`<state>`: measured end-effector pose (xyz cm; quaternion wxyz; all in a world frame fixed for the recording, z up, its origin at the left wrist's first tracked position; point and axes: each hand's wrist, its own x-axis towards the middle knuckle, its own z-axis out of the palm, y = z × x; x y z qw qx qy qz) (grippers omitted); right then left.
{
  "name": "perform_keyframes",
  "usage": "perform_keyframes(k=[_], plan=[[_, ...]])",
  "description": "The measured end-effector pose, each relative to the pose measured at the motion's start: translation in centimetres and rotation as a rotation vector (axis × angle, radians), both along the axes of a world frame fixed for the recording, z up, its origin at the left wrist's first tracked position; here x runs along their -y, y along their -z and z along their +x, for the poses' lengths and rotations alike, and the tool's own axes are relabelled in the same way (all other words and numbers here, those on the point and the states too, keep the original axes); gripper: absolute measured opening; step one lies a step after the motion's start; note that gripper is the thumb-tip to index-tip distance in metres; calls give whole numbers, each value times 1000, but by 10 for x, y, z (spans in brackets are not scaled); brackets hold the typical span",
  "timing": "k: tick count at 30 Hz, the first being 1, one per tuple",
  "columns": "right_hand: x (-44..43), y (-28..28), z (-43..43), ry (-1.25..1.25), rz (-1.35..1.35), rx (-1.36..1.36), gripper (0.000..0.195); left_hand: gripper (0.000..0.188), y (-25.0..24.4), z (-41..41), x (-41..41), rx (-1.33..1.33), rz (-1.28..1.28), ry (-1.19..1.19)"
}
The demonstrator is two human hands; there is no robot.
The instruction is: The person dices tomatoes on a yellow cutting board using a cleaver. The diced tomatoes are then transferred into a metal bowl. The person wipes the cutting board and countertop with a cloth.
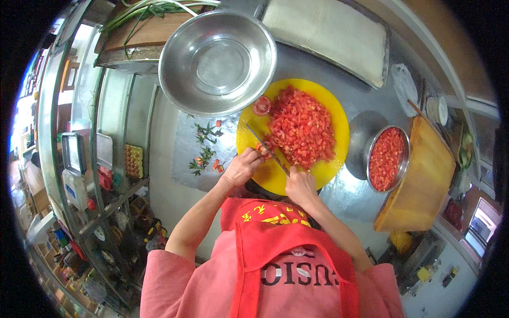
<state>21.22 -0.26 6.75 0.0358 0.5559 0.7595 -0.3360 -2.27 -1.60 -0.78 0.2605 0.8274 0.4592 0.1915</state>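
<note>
My right hand (pixel 301 184) grips the handle end of a kitchen knife (pixel 267 148), whose blade slants across a round yellow cutting board (pixel 335 115). At the board's left edge, the fingers of my left hand (pixel 243 166) are bent over a piece of tomato (pixel 263 150) right beside the blade. A large heap of diced tomato (pixel 302 127) covers the middle and right of the board. Beyond the blade, near the board's upper left rim, lies a tomato half (pixel 262 105) with its cut face up. My fingers hide part of the piece and the knife handle.
A wide steel basin (pixel 222 65) overhangs the board's upper left. Tomato stems and scraps (pixel 203 157) lie left. To the right stand a steel bowl of diced tomato (pixel 385 159) and a wooden board (pixel 421 179). A cloth-lined tray (pixel 330 31) and scallions (pixel 151 10) are at the back.
</note>
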Motion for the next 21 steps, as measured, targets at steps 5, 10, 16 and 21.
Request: perform_keyframes(k=[5, 10, 16, 21], plan=[[1, 1, -2, 18, -85, -8, 21, 38, 1, -3, 1, 37, 9, -6], [2, -1, -4, -14, -26, -27, 14, 37, 2, -3, 3, 29, 13, -10], [3, 0, -7, -30, 1, -21, 14, 34, 4, -4, 3, 25, 16, -8], [5, 3, -8, -9, -37, -64, 15, 27, 2, -3, 2, 41, 41, -25]])
